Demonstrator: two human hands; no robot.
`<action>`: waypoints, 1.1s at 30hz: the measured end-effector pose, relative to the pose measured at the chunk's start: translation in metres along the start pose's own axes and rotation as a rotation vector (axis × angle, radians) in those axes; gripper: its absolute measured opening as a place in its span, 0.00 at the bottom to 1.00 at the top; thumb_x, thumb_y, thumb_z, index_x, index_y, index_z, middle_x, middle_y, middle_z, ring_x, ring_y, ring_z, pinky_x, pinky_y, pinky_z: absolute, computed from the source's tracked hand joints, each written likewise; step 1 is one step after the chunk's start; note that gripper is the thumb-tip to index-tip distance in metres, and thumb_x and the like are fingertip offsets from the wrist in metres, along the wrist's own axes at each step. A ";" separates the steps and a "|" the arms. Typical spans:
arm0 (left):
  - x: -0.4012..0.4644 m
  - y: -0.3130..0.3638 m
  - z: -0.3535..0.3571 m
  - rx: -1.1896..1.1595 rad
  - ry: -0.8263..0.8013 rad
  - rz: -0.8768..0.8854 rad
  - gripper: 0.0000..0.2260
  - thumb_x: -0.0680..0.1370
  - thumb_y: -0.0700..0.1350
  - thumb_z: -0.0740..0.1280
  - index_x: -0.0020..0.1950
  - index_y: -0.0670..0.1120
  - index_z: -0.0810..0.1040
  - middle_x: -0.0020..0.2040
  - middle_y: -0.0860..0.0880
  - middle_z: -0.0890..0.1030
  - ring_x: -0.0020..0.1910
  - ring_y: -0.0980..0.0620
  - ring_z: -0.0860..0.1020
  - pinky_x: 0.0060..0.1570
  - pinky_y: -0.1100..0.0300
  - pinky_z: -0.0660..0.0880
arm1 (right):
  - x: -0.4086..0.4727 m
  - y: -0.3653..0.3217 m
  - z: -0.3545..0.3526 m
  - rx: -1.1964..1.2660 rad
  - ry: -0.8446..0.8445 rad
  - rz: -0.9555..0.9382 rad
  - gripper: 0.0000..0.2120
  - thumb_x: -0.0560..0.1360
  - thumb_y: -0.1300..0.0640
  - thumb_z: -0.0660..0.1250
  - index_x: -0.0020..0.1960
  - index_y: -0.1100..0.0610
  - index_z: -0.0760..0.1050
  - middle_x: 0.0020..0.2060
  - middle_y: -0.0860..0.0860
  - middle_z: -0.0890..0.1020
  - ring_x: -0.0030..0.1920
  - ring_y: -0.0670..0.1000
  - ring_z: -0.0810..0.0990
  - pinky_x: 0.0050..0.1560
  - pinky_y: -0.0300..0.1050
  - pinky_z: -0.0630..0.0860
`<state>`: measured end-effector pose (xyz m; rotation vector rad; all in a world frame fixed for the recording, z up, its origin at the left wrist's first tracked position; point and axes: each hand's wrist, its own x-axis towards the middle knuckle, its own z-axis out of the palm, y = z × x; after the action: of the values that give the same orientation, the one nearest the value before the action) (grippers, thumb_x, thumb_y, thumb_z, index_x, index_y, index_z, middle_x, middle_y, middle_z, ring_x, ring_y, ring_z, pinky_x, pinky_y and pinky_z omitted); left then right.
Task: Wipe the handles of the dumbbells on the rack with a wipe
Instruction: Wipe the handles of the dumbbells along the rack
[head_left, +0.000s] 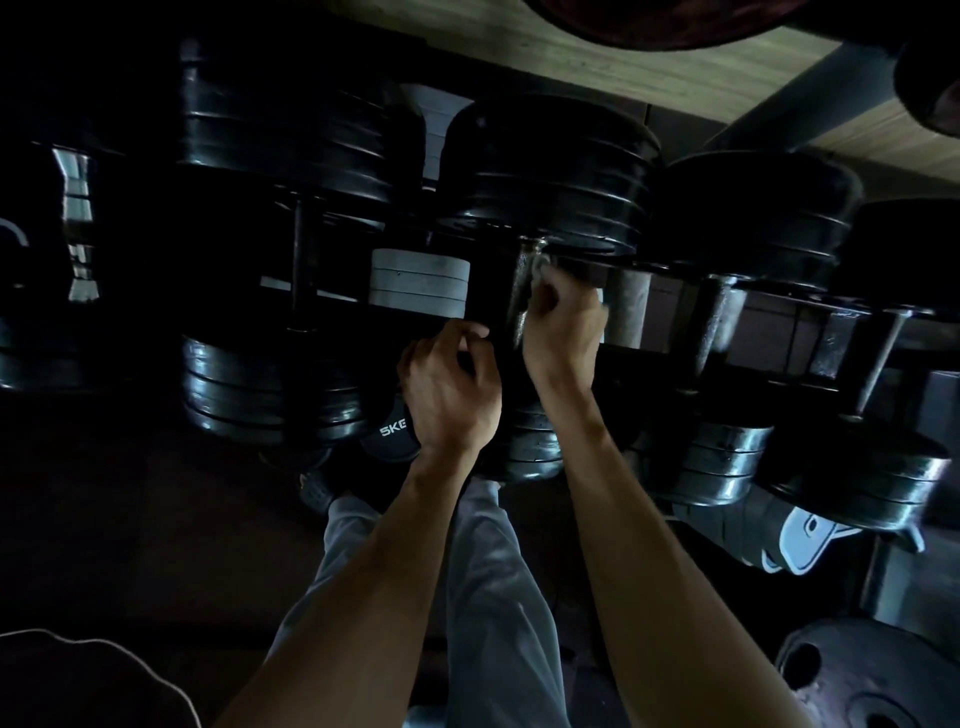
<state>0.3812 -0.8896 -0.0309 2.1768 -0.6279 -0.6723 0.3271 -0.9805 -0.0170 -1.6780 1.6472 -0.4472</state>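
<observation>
Black plate dumbbells lie side by side on a dark rack (810, 312). My right hand (563, 327) is curled round the metal handle (519, 280) of the middle dumbbell (550, 171), with a pale wipe (545, 260) showing above the knuckles against the handle. My left hand (449, 387) sits just left of it at the rack's front, its fingers curled over a dark edge that I cannot make out. The lower end of that handle is hidden behind my hands.
Further dumbbells sit left (280, 119) and right (748, 208) on the rack, with grey handles (631, 312) between. A 5KG plate (389, 431) and grey weights (418, 280) lie below. Loose plates (857, 680) lie at the bottom right. My legs stand beneath.
</observation>
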 end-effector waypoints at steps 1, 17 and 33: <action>0.000 0.000 0.000 0.003 -0.003 0.001 0.14 0.76 0.49 0.56 0.45 0.51 0.81 0.38 0.54 0.84 0.40 0.51 0.81 0.50 0.42 0.77 | -0.009 0.002 -0.002 -0.017 -0.038 -0.017 0.15 0.84 0.62 0.59 0.40 0.59 0.76 0.25 0.45 0.69 0.23 0.45 0.65 0.23 0.34 0.60; 0.000 0.002 -0.001 0.010 0.006 0.008 0.14 0.74 0.49 0.56 0.44 0.49 0.81 0.37 0.53 0.84 0.37 0.50 0.81 0.47 0.44 0.78 | 0.002 0.003 -0.002 -0.112 -0.119 0.184 0.17 0.78 0.68 0.57 0.32 0.61 0.69 0.26 0.52 0.70 0.25 0.47 0.64 0.22 0.36 0.59; -0.001 0.009 -0.004 0.034 -0.006 0.000 0.10 0.73 0.45 0.59 0.38 0.48 0.79 0.30 0.59 0.73 0.29 0.51 0.75 0.42 0.43 0.78 | -0.010 0.013 -0.020 -0.146 -0.290 0.196 0.16 0.80 0.58 0.64 0.33 0.59 0.76 0.27 0.50 0.76 0.28 0.48 0.73 0.25 0.33 0.64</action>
<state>0.3806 -0.8922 -0.0209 2.2074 -0.6464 -0.6727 0.3029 -0.9746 -0.0097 -1.5782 1.6354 0.0137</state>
